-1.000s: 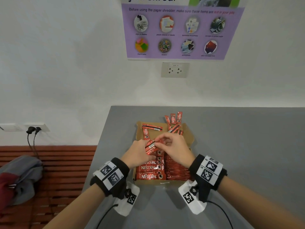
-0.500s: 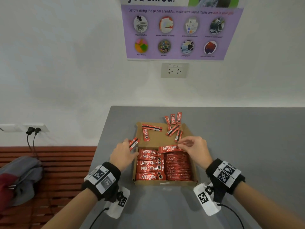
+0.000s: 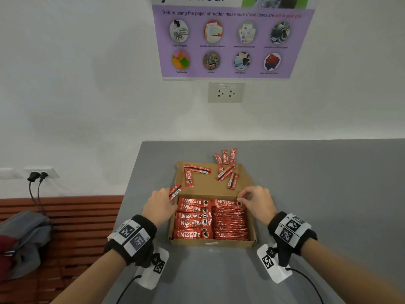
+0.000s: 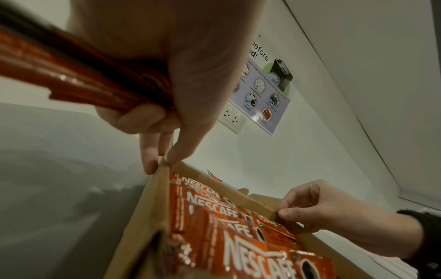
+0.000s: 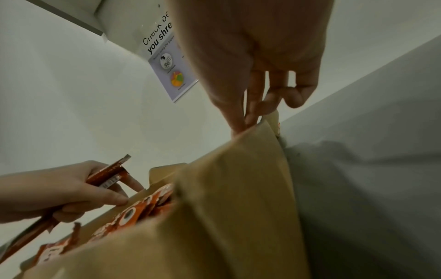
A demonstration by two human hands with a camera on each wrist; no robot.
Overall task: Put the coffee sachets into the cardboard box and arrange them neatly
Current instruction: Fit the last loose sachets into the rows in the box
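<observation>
Nearest us, packed sachets (image 3: pixel 192 222) fill the cardboard box (image 3: pixel 211 244), long axes left-right. Our left hand (image 3: pixel 161 206) grasps spare sachets (image 3: pixel 176 191) (angled); our right hand (image 3: pixel 256 201) pinches the row's top sachet (image 3: pixel 226 203). Farther, loose sachets (image 3: pixel 225 172) lie nearer the right hand.

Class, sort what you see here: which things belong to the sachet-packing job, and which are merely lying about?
Belong to the job:
cardboard box
packed sachets
loose sachets
sachets in left hand

Just lying about:
shredder poster
wall socket
grey jacket
plugged cables
</observation>
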